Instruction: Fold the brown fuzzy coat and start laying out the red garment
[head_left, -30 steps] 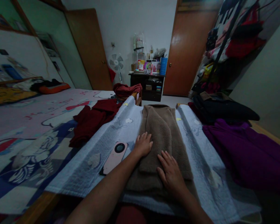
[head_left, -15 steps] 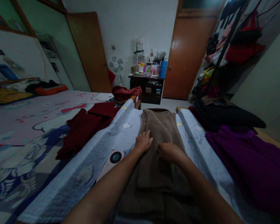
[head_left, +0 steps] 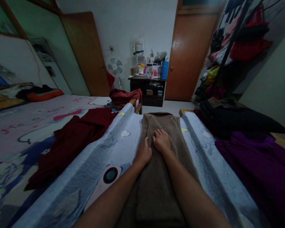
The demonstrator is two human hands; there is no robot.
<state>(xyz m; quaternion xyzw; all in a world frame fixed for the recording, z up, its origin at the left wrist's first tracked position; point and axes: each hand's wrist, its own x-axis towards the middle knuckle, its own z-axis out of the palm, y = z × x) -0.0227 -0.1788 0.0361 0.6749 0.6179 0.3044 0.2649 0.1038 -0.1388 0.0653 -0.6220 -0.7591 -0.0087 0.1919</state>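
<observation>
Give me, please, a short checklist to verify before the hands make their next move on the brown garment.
1. Right hand palm down on the brown garment: ok.
2. Left hand free of gripped cloth: cannot tell, it is seen side-on.
3. Phone apart from the garment: ok where visible; a forearm hides part.
4. Purple garment apart: ok.
5. Dark red garment apart: ok.
6. Near edges aligned: cannot tell, too dark.

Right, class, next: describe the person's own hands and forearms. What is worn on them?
The left hand and right hand are ungloved. The left forearm and right forearm are bare, with no sleeve, watch or bracelet showing. No ring stands out, though the picture is too dim for fine detail.
</observation>
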